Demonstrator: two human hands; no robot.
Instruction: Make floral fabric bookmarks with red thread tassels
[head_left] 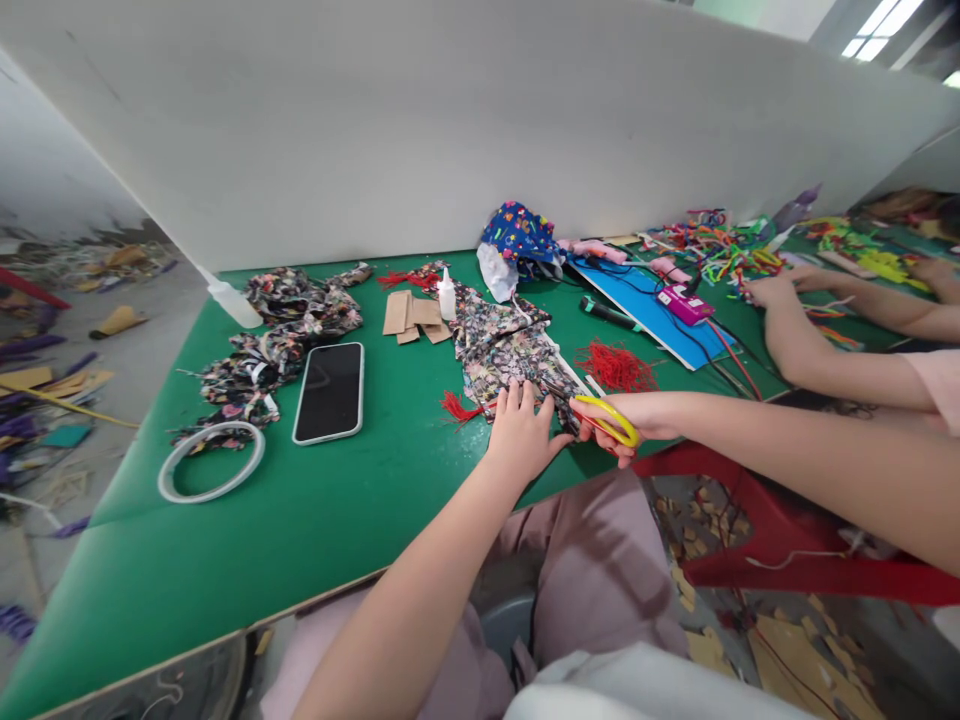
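Note:
My left hand [521, 437] lies with fingers spread over the near end of a dark floral fabric piece [499, 345], pressing it on the green table. In my right hand [600, 425] is a pair of scissors [611, 418] with yellow and red handles. Its blades point left toward the fabric just right of my left hand; whether they touch the cloth I cannot tell. A red thread tassel [459, 407] sticks out left of my left fingers. Beyond my right hand lies a loose bunch of red threads [616, 367].
Left on the table [375, 510] are a phone [328, 392], a white tape ring [166, 482] and bunched floral fabric [300, 310]. Brown card pieces [409, 315] and a small white bottle [446, 297] stand behind. Right are a blue board [652, 310] and a co-worker's hands [776, 288] among colourful cords.

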